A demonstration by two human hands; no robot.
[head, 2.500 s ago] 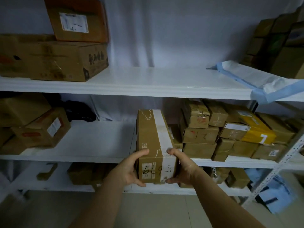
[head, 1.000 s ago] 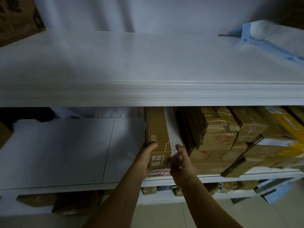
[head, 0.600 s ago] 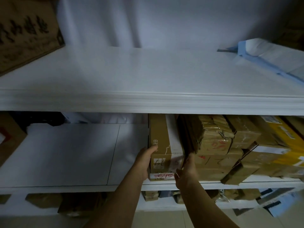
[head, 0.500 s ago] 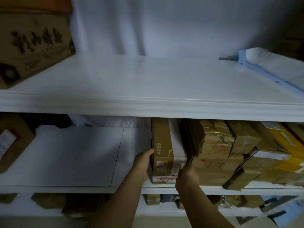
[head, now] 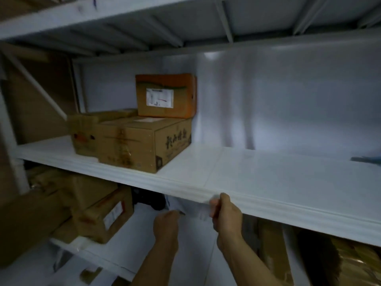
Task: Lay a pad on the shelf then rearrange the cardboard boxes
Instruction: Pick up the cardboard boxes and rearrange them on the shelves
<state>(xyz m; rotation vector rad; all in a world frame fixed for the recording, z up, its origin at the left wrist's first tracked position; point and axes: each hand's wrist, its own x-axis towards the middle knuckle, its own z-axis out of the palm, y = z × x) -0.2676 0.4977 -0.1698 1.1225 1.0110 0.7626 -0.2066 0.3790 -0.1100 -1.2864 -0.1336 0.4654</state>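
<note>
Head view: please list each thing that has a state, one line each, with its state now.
left hand: under the upper shelf, grips a white sheet
right hand: pinches the same white sheet at the shelf edge
orange box: closed, stacked on the large brown box
large brown box: closed, taped, on the upper shelf

Dim room, cool light. White metal rack (head: 12, 129) before me, diagonal brace at far left. Underside of upper shelf (head: 185, 19) ribbed with struts overhead. White sheet (head: 288, 96) hangs behind as back wall, creased, faint glare near top.
</note>
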